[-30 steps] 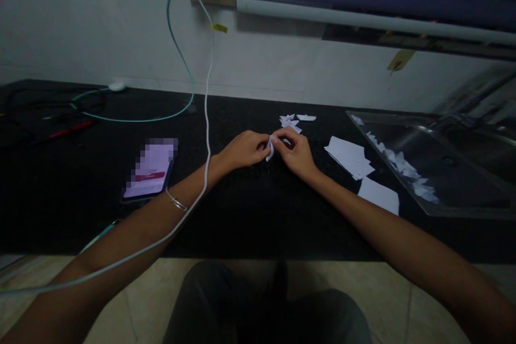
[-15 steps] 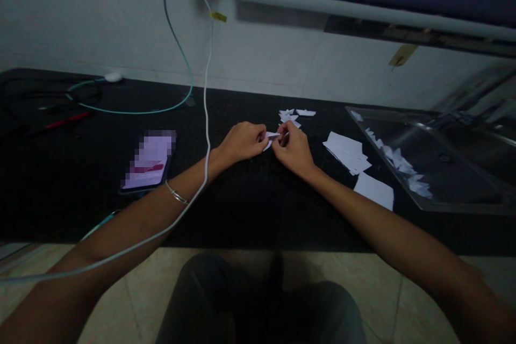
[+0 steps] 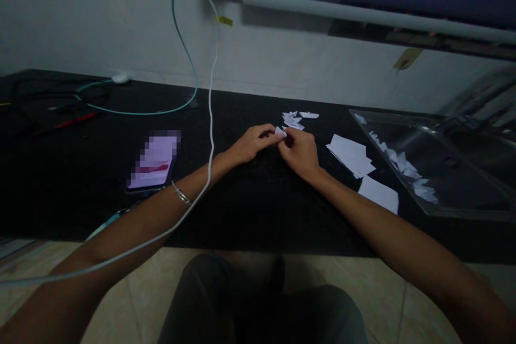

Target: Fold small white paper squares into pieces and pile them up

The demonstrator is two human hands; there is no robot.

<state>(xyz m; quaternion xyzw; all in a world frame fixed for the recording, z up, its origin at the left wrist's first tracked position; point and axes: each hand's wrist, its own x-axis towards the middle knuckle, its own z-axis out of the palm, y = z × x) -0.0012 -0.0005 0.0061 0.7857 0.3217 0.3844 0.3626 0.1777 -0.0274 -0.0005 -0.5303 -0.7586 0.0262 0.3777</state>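
A small folded white paper (image 3: pixel 279 131) is pinched between my two hands above the dark counter. My left hand (image 3: pixel 256 141) grips it from the left, thumb and fingers closed on it. From the right, my right hand (image 3: pixel 300 151) holds its other side with bent fingers, which hide part of the paper. Just beyond my hands lie several small folded paper pieces (image 3: pixel 293 121), boat-like in shape. Right of my right hand rests a stack of white paper sheets (image 3: pixel 350 153), with another white sheet (image 3: pixel 379 194) nearer the counter's front edge.
A row of folded papers (image 3: pixel 403 164) lies along the rim of the sink (image 3: pixel 451 183) at the right. To the left is a phone (image 3: pixel 153 164), its screen lit. A white cable (image 3: pixel 210 113) hangs across my left forearm. Dark cables and a red pen-like object (image 3: pixel 76 120) lie far left.
The folded paper has turned between my fingers and now shows a small upright point. My hands have drawn closer together around it. The whole view has shifted slightly.
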